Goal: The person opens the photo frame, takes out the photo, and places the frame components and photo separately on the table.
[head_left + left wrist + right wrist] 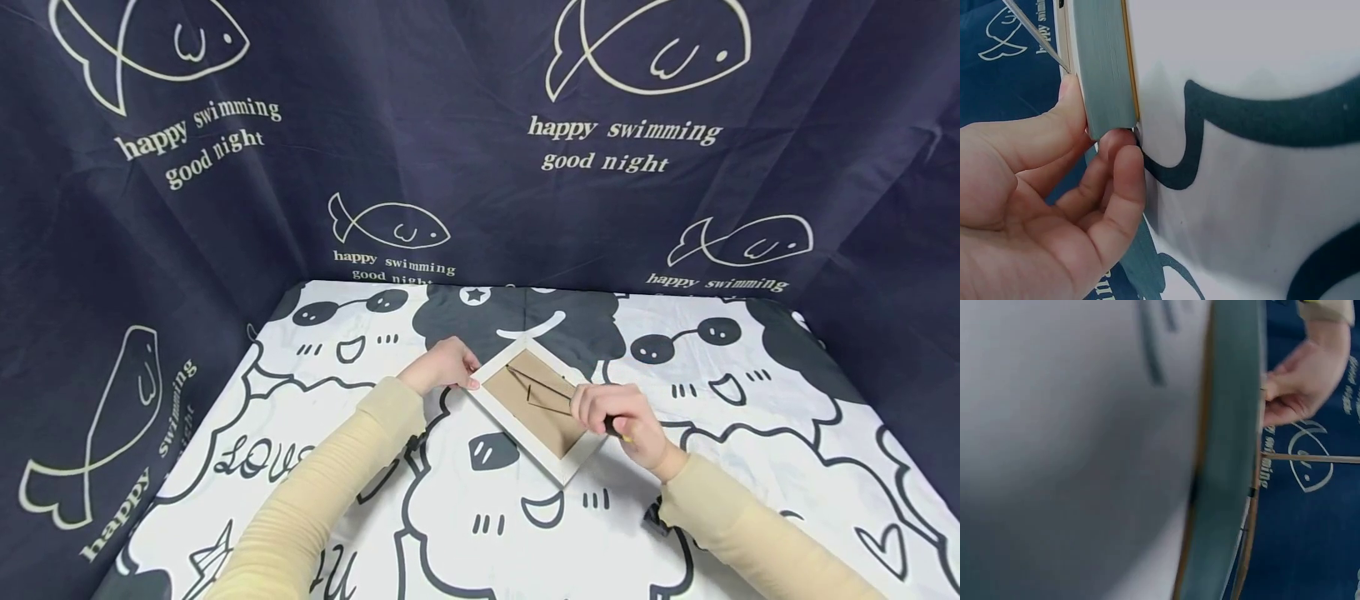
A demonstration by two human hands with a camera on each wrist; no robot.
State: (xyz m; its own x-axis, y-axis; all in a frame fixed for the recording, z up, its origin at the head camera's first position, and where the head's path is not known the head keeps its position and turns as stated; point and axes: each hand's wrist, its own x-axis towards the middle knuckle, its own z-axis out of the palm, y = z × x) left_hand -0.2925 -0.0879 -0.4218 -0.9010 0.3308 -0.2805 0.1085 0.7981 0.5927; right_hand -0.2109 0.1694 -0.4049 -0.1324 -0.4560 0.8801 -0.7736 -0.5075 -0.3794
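Observation:
A picture frame (501,423) with a pale rim is held face down and turned cornerwise over the cloth, its brown backing board (545,421) facing up. My left hand (447,367) grips its left edge; in the left wrist view the thumb lies on the back and the fingers curl under the grey-green side (1107,62). My right hand (618,417) holds a screwdriver with a black and yellow handle (617,427). Its thin metal shaft (1035,32) slants across the backing, the tip at the frame's inner edge near my left thumb (1071,94).
A white cloth (360,517) with black cartoon drawings and lettering covers the table. Dark blue curtains (480,142) printed with fish and words hang behind it and at both sides. Thin dark lines (528,393) show on the backing board near the shaft.

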